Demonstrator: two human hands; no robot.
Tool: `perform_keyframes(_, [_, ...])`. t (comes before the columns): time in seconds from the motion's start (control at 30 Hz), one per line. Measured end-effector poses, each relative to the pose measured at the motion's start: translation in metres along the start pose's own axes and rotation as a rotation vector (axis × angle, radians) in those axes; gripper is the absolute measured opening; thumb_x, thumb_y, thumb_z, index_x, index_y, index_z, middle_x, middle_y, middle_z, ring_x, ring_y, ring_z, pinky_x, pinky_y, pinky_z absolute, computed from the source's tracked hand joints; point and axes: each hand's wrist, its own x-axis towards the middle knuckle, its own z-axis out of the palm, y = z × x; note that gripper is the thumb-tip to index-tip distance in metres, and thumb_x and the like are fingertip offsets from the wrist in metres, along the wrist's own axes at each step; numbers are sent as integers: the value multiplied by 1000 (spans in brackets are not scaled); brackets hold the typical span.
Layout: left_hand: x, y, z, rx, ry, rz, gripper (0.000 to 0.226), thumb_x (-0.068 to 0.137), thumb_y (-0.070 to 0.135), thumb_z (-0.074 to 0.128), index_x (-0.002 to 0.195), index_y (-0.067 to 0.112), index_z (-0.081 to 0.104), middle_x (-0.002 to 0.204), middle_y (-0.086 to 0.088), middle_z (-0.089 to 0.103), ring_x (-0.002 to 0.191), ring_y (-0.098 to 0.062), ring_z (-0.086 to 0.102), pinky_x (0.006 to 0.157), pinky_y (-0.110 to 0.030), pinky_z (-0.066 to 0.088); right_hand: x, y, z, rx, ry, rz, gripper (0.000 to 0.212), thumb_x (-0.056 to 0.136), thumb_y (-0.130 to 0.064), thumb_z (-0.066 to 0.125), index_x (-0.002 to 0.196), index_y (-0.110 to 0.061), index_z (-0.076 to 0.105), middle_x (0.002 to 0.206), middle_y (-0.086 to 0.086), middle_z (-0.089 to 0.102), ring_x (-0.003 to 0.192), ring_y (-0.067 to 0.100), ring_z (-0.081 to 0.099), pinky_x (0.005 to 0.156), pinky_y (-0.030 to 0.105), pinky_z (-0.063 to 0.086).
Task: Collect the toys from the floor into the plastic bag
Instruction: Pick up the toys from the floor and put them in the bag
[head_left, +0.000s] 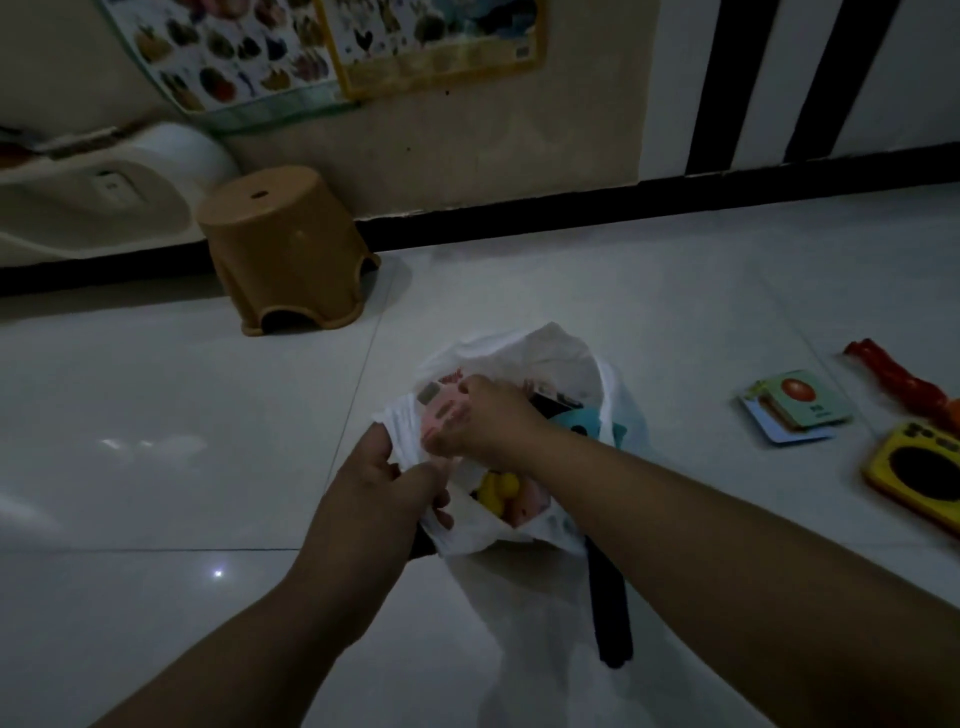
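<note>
Both forearms reach to the white plastic bag (519, 431) on the floor (156, 441): left hand (382, 486) pinches its thin, limp rim; right hand (491, 415) grips a pink toy (439, 413) inside. Flashcards (797, 405) and yellow toy (914, 470), light and stiff, suit edge grips.

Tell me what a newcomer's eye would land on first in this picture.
First, the white plastic bag at the centre of the floor, its rim held open by the left hand while the right hand pushes a pink toy into it, above a yellow toy already inside. Next, the brown plastic stool by the wall at upper left. Then the picture cards and yellow toy radio lying at the right edge.
</note>
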Motion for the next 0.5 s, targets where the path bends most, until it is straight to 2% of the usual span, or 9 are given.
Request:
perform_keyframes(0.1, [6,-2,-1,-33,-6,-7,25,90,17,55,91,42,55,79,-5,60,72,-21,60,68,-42,56,-1,2,5,-70,118,-74,55,89,-36,57,137,-15,41,141,11,39,128,29,40,104,39,36])
perform_keyframes(0.17, [10,-3,-4,-56,-4,-27,26,91,17,54,92,43,55,82,-4,61,75,-22,60,71,-45,57,-4,19,6,-294,450,-199,41,87,-34,54,123,-16,56,130,11,48,119,28,45,96,39,43])
perform_keyframes(0.23, [13,-2,-4,-56,-13,-43,28,91,17,54,93,45,54,92,-6,62,86,-26,62,80,-52,56,-11,41,-3,-465,740,-204,47,77,-28,60,123,-18,55,128,15,45,114,34,42,91,46,43])
perform_keyframes(0.27, [15,-1,-3,-59,-17,-49,29,91,16,53,92,45,54,97,-7,63,91,-29,63,82,-54,55,-14,52,-12,-494,749,-105,61,74,-21,63,133,-20,46,133,16,36,117,37,36,94,50,40])
perform_keyframes(0.33, [17,3,-2,-65,-18,-59,29,91,14,52,89,43,55,104,-10,64,97,-33,64,84,-56,54,-13,76,-32,-447,548,143,73,82,-20,60,146,-22,24,138,18,30,121,37,34,96,49,38])
perform_keyframes(0.37, [19,5,0,-63,-22,-61,29,91,13,52,89,42,55,105,-11,64,97,-34,64,84,-56,54,-9,88,-42,-396,440,229,63,88,-24,58,144,-19,30,134,17,41,116,35,44,90,43,42])
perform_keyframes(0.4, [21,7,2,-56,-27,-65,28,92,13,52,89,41,55,107,-12,64,98,-35,64,85,-56,54,-4,98,-49,-339,366,265,47,92,-27,55,135,-14,45,124,15,54,106,32,54,82,36,46])
perform_keyframes(0.43, [23,10,5,-47,-34,-66,26,92,14,52,90,39,55,108,-12,64,98,-35,64,85,-56,53,3,106,-58,-269,355,261,33,94,-28,53,121,-11,59,115,14,62,98,29,60,75,32,46])
perform_keyframes(0.5, [27,18,9,-31,-44,-59,20,92,15,51,91,34,55,108,-13,63,98,-36,63,85,-54,53,13,113,-77,-208,413,257,25,94,-26,52,103,-11,69,107,12,67,94,28,62,71,28,44])
